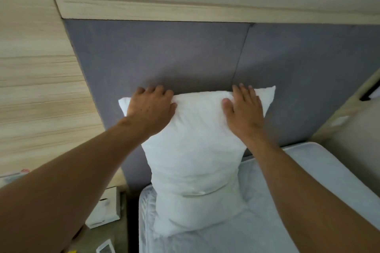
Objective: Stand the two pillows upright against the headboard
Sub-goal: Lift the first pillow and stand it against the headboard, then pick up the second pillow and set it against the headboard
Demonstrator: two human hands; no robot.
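Note:
One white pillow (195, 150) stands upright on the mattress (308, 181), leaning back against the grey padded headboard (164, 53). My left hand (151, 107) grips its top left corner, fingers curled over the top edge. On the top right part lies my right hand (243, 109), fingers hooked over the edge. A second pillow may sit low in front of the first, under a crease line; I cannot tell.
A wooden wall panel (37, 78) lies left of the headboard, a wooden ledge (164, 11) above it. A white box (107, 209) and small items sit on the bedside surface at lower left. A beige wall (349, 150) borders the bed on the right.

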